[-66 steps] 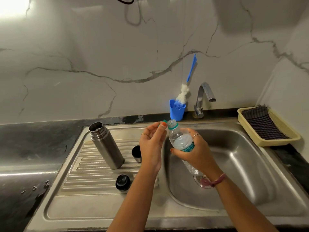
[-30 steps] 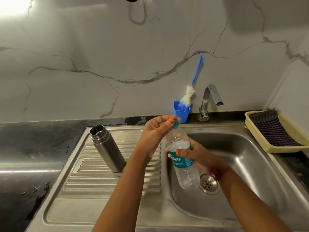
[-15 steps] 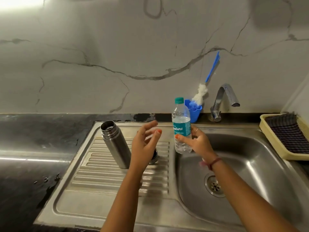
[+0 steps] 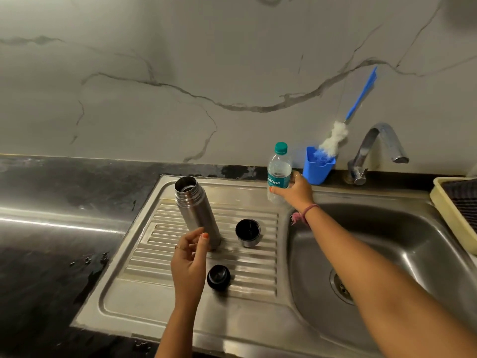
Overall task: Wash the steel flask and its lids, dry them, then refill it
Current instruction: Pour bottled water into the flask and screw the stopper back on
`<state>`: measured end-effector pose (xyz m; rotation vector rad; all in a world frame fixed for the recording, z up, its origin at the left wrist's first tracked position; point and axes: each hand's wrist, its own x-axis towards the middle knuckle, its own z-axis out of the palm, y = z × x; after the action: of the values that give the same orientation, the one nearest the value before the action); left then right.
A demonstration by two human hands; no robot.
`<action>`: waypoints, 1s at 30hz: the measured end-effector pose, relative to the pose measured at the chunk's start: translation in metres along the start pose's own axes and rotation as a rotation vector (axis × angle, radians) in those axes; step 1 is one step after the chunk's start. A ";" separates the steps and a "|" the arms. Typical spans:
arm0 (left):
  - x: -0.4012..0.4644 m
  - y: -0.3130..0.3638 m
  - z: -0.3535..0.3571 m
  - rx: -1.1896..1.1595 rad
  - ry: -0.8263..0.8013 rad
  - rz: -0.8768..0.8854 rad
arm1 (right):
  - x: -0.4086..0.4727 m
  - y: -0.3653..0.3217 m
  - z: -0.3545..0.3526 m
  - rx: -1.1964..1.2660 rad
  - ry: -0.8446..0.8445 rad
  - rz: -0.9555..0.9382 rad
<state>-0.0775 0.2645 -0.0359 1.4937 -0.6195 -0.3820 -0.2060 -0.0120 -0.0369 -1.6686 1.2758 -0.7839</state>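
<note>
Two hands work over a stainless sink unit set into a dark, glossy tabletop point(image 4: 51, 228) with wet patches at its left.

At ten o'clock on the ribbed drainboard point(image 4: 258, 267) stands the steel flask point(image 4: 197, 213), upright, a brushed cylinder with a threaded neck and an open mouth, ready, I judge, for capping if it has been filled; the water level inside cannot be seen. The left hand point(image 4: 189, 264) hangs just beside the flask's base at its seven o'clock, fingers loosely curled and holding nothing, probably reaching for the flask or a lid.

Just right of that hand, at six o'clock from the flask, the black stopper point(image 4: 218, 277) lies on the ridges, round and domed. At three o'clock from the flask's base the cup lid point(image 4: 247, 232) sits mouth up, steel outside and dark inside, likely left open to air.

Farther right, at the back rim of the sink unit, the right hand point(image 4: 293, 189) wraps its grip round a clear plastic water bottle point(image 4: 278, 171) with a teal cap and label, standing it upright near the wall, seemingly to park it out of the way.

Beside it a blue plastic cup point(image 4: 317, 169) holds a bottle brush point(image 4: 335, 136) with white fluffy bristles and a blue handle leaning on the marble wall. Then come the curved chrome tap point(image 4: 374, 148), the smooth basin point(image 4: 387, 241), and a cream tray point(image 4: 449, 210) holding a dark checked cloth.
</note>
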 end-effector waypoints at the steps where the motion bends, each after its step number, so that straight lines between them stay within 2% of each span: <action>1: 0.002 -0.002 -0.002 0.001 0.006 -0.006 | 0.003 0.003 0.005 -0.003 -0.001 0.003; 10: 0.016 -0.010 -0.018 -0.009 0.015 -0.015 | 0.020 0.020 0.035 -0.036 0.017 0.033; 22: 0.024 -0.015 -0.027 -0.032 0.010 -0.028 | 0.016 0.024 0.036 -0.092 -0.009 0.063; 25: 0.026 -0.017 -0.032 -0.021 0.016 -0.037 | 0.000 0.018 0.028 -0.137 -0.011 0.086; 27: 0.027 -0.018 -0.034 -0.020 0.015 -0.036 | -0.018 0.014 0.023 -0.075 0.033 0.092; 30: 0.028 -0.021 -0.037 -0.012 0.014 -0.030 | -0.064 0.005 0.018 0.039 0.111 -0.005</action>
<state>-0.0305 0.2758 -0.0511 1.4942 -0.5834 -0.3982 -0.2100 0.0539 -0.0479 -1.6166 1.3242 -0.9096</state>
